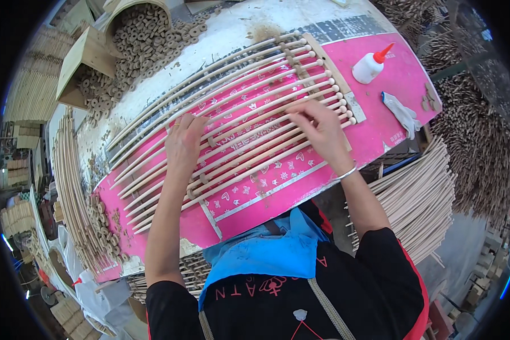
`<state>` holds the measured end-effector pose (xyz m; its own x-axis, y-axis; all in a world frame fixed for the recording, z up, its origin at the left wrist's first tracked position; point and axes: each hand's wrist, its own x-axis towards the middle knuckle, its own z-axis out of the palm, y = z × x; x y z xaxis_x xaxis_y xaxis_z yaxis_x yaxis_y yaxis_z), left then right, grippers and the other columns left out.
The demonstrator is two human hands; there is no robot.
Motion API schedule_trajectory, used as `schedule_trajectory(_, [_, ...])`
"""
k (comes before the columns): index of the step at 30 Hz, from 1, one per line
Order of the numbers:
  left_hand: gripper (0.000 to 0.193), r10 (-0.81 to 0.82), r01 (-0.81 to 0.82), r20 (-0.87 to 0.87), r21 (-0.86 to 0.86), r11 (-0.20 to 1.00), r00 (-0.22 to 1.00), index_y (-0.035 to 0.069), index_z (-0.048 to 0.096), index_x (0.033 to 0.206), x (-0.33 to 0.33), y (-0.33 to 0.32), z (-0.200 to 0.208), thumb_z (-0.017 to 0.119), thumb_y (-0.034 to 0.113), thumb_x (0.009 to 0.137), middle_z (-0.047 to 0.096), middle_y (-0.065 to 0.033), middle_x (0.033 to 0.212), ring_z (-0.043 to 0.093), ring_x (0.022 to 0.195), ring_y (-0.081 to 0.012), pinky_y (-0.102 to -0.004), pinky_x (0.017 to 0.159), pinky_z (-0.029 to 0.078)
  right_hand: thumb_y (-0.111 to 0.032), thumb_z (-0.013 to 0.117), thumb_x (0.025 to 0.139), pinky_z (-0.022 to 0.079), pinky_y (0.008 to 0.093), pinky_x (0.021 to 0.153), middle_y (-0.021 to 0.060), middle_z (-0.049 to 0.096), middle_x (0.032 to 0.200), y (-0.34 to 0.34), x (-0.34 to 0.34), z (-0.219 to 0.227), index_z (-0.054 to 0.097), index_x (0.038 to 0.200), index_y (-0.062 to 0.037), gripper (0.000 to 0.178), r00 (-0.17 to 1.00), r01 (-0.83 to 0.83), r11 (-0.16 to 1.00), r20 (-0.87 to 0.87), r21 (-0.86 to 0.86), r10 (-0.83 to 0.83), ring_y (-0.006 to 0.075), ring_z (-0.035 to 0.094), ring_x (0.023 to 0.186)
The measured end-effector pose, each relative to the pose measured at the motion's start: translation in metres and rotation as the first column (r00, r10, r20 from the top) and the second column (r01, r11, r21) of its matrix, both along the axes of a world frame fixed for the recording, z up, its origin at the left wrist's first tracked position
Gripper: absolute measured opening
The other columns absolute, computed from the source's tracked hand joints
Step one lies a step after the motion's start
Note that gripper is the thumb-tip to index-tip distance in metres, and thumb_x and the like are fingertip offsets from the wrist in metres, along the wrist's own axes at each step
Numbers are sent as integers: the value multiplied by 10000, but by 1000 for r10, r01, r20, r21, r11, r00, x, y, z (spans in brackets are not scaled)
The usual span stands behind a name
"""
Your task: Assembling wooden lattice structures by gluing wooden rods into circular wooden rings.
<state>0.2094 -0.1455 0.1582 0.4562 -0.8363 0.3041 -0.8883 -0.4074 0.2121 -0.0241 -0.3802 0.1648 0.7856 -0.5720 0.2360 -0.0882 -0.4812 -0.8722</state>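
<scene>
Several long, pale wooden rods [255,144] lie side by side across the pink tabletop, with round knobs [335,88] on their right ends. Small wooden rings [204,178] sit along some of the rods. My left hand [185,139] is over the left half of the row, its fingers bent and closed; what they hold is hidden. Toward the knobbed ends, my right hand [321,129] pinches at a rod between thumb and forefinger. A wooden strip [327,65] runs along the knobbed ends.
A white bottle with a red nozzle [368,67] stands at the right, near a white glove [401,113]. Loose rings [144,42] spill from wooden boxes [88,62] at the far left. Rod bundles lie left [71,170] and lower right [408,195].
</scene>
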Motion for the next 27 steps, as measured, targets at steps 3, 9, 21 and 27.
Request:
schedule_trajectory(3, [257, -6, 10, 90, -47, 999, 996, 98, 737, 1154, -13, 16, 29, 680, 50, 908, 660, -82, 1013, 650, 973, -293, -414, 825, 516, -268, 716, 1001, 516, 262, 652, 36, 717, 867, 23, 4, -8, 766, 1088, -11, 275, 999, -27, 938, -20, 347, 36, 112, 662, 741])
schedule_trajectory(9, [292, -43, 49, 197, -29, 998, 979, 98, 733, 1141, -62, 58, 72, 651, 48, 865, 619, -62, 992, 636, 955, -260, -396, 849, 508, -342, 632, 1069, 517, 197, 630, 6, 720, 849, 61, 38, -3, 737, 1126, -60, 307, 986, -154, 424, 168, 893, 6, 68, 660, 733])
schedule_trajectory(21, [201, 85, -287, -672, -196, 938, 736, -26, 695, 1122, -72, 144, 70, 720, 2, 925, 721, -126, 1019, 737, 951, -200, -313, 800, 584, -306, 607, 1083, 572, 227, 685, 25, 720, 852, 74, 31, 7, 740, 1112, -32, 306, 965, -252, 482, 254, 839, 64, 86, 687, 746])
schedule_trajectory(27, [201, 6, -179, -560, -255, 950, 828, -7, 691, 1090, -94, 89, 60, 747, 33, 902, 720, -145, 967, 741, 893, -247, -351, 751, 570, -291, 611, 1081, 580, 240, 695, 36, 723, 863, 123, 33, -2, 725, 1158, -16, 308, 946, -322, 401, 279, 857, 163, 94, 690, 739])
